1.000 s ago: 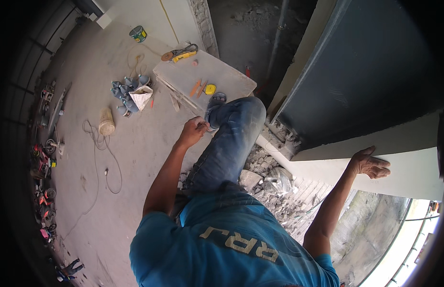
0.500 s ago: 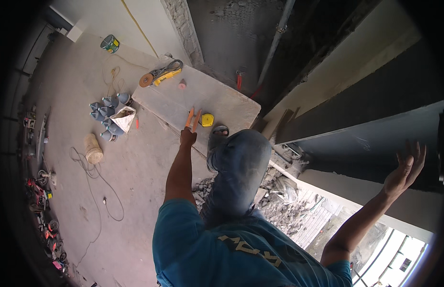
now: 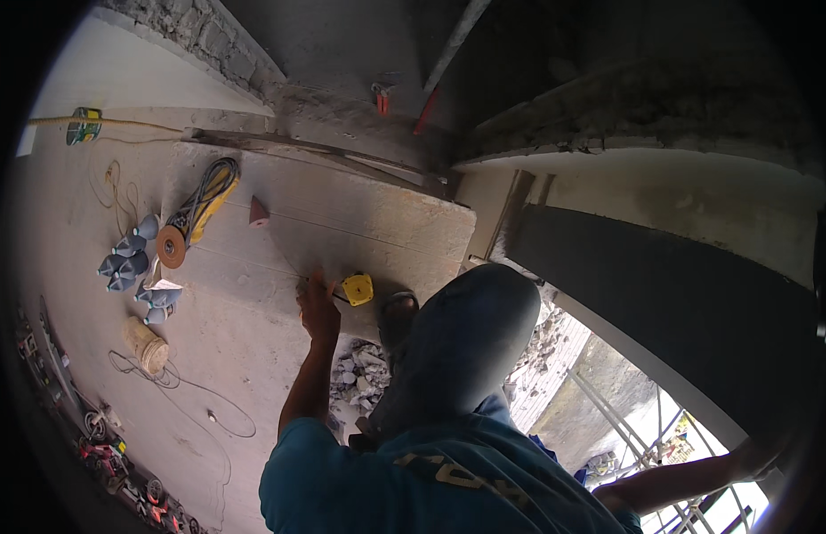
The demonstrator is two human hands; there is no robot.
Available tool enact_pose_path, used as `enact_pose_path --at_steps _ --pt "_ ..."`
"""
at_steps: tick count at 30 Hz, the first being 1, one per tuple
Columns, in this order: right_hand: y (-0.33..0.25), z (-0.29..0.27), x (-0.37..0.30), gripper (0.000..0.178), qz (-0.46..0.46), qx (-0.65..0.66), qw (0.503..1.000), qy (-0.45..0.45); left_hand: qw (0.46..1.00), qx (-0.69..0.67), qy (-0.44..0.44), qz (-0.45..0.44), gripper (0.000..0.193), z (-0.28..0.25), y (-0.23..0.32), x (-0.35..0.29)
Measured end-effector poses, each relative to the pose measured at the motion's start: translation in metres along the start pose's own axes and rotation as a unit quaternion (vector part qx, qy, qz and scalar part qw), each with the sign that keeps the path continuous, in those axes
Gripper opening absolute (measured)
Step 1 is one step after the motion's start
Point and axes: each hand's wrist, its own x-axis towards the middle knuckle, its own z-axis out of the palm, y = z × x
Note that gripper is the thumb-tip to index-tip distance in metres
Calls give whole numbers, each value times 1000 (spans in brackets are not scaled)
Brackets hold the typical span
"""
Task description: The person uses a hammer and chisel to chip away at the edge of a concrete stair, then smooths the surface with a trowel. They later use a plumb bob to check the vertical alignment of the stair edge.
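My left hand [image 3: 317, 313] is low over the pale slab [image 3: 377, 209], its fingers closed around an orange two-pronged tool that is dim and mostly covered by the fingers. Just to its right lies a yellow tape measure [image 3: 358, 289]. Beside the tape, my foot [image 3: 398, 313] rests at the slab's near edge, knee bent. My right arm reaches out to the lower right; the right hand [image 3: 758, 458] is in dark shadow next to the dark wall panel, and its fingers do not show clearly. A yellow angle grinder [image 3: 208, 200] with a brown disc and a reddish cone [image 3: 258, 212] lie farther left on the slab.
Several grey jugs [image 3: 132, 258], a dusty bucket [image 3: 146, 345] and a looped cable [image 3: 177, 378] are on the floor at left. A green tub [image 3: 84, 126] stands farther off. Rubble [image 3: 359, 378] lies below the slab, and a dark panel [image 3: 644, 294] runs along the right.
The view has turned and shifted, so the slab and its tools appear farther left. My right hand has dropped from a raised, spread pose to the lower right. The left hand remains beside the tape measure.
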Motion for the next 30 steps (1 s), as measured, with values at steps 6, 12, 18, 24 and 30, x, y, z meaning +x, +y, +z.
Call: enact_pose_path --at_steps 6,12,18,24,30 --pt "24 -28 -29 36 -22 -113 987 -112 994 25 -50 -90 47 -1 0 4" --pt "-26 -25 -30 31 332 214 913 -103 988 32 -124 -83 50 -10 -4 15" --pt "-75 -29 -7 25 518 307 792 -102 977 37 -203 -53 64 -34 -22 51" --pt "-127 -58 42 29 647 408 644 -13 950 -165 -258 -57 57 -54 -48 96" --pt "-90 -48 -7 29 330 203 906 -168 793 -439 -334 -258 19 -127 0 112"
